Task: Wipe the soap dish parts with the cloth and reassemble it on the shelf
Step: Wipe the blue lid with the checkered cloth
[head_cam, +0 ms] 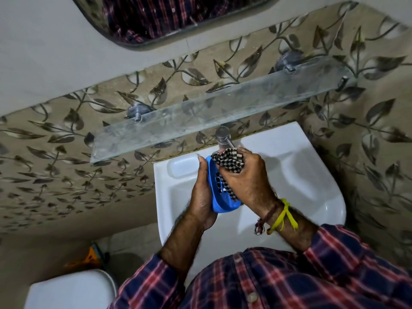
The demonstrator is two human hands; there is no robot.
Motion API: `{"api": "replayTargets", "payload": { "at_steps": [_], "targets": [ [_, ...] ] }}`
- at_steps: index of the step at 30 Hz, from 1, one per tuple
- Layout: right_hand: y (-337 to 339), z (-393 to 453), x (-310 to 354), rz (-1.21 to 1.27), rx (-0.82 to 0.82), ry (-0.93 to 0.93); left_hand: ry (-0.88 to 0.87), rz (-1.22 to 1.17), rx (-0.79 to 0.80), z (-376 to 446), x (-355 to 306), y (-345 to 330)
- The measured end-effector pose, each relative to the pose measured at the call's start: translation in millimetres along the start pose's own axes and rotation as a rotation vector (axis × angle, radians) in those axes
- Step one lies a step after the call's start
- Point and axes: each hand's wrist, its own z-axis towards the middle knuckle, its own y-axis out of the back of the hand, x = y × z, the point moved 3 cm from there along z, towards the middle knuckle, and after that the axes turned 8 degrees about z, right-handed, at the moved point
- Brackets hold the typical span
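Two hands (pixel 223 186) hold blue soap dish (pixel 217 202) lengthwise toward wall, cloth (pixel 227 162) inside

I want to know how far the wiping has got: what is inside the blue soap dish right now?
The checked cloth, gripped by the right hand, is pressed into the blue soap dish. Some slotted holes show; the cloth and hand cover the rest.
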Motion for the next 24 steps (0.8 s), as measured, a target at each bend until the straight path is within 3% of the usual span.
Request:
{"api": "replayTargets", "payload": {
  "at_steps": [3, 6, 11, 15, 20, 24],
  "targets": [
    [-3, -5, 4, 0.024, 0.11, 0.088, -0.021, -0.041, 0.002, 1, -3, 3],
    [-1, -8, 6, -0.12, 0.228, 0.209, -0.049, -0.056, 0.024, -1, -3, 3],
    [3, -4, 13, -0.128, 0.094, 0.211, -0.037, -0.03, -0.002, 1, 0, -1],
    [1, -8, 9, -0.189, 0.33, 0.235, -0.04, -0.044, 0.039, -1, -7, 6],
    [5, -2, 12, -0.18, 0.159, 0.191, 0.007, -0.031, 0.0, -1, 6, -1],
    [0, -14, 9, -0.182, 0.378, 0.217, -0.045, -0.088, 0.042, -3, -6, 8]
  ]
}}
